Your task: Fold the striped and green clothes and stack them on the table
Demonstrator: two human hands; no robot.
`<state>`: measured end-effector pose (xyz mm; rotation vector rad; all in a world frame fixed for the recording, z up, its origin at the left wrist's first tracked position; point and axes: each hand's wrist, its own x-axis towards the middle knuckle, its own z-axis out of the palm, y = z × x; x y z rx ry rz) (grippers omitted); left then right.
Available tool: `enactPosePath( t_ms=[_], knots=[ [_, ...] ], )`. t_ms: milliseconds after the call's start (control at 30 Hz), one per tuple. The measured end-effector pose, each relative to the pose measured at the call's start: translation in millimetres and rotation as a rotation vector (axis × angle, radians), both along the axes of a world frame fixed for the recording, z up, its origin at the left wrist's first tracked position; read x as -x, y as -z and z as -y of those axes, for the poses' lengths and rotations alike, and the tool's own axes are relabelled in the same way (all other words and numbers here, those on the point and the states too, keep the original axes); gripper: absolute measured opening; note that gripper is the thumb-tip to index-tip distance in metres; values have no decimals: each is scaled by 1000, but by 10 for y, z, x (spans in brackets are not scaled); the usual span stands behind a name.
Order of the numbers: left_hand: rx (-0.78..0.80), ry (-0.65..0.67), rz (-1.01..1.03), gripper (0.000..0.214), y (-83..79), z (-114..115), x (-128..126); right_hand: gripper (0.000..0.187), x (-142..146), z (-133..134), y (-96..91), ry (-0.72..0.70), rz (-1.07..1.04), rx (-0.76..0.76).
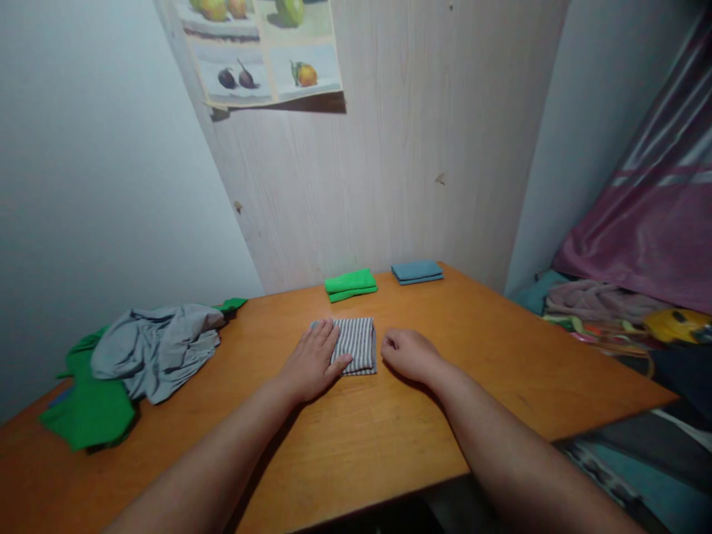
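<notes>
A grey-and-white striped cloth (pixel 359 343), folded into a compact rectangle, lies on the wooden table in front of me. My left hand (pixel 318 357) rests flat on its left part, fingers stretched out and thumb along the near edge. Just beyond the cloth's right edge, my right hand (pixel 409 353) is curled into a loose fist on the table, with nothing seen in it. Farther back lie a folded bright green cloth (pixel 351 284) and, to its right, a folded blue cloth (pixel 417 271).
At the left of the table (pixel 356 452) sits a crumpled pile of a grey garment (pixel 161 348) and a green garment (pixel 97 408). A wall panel with a fruit poster (pixel 267 55) stands behind. Past the right edge are a pink curtain (pixel 650 230) and assorted fabrics.
</notes>
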<state>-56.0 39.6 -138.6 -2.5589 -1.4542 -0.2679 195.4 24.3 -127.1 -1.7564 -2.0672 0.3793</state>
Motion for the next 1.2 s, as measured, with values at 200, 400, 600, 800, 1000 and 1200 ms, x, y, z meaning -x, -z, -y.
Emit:
enactPosePath(
  t_ms=[200,400,600,800,1000,1200],
  knots=[
    [-31,93,-34,76,-199,129,-97,14,-39,67,-50,-181,5,56],
    [39,164,-33,91,-112,223,-184,11,9,128,-34,-294,-60,98],
    [5,166,-6,85,3,205,-171,6,124,121,27,-200,15,12],
    [45,156,30,90,-50,186,-201,10,178,95,42,-126,-111,-81],
    [23,40,140,63,-77,230,-377,12,235,72,84,-113,-250,-77],
    [88,87,413,43,-187,162,-359,21,238,-38,143,-93,-561,-70]
  ],
)
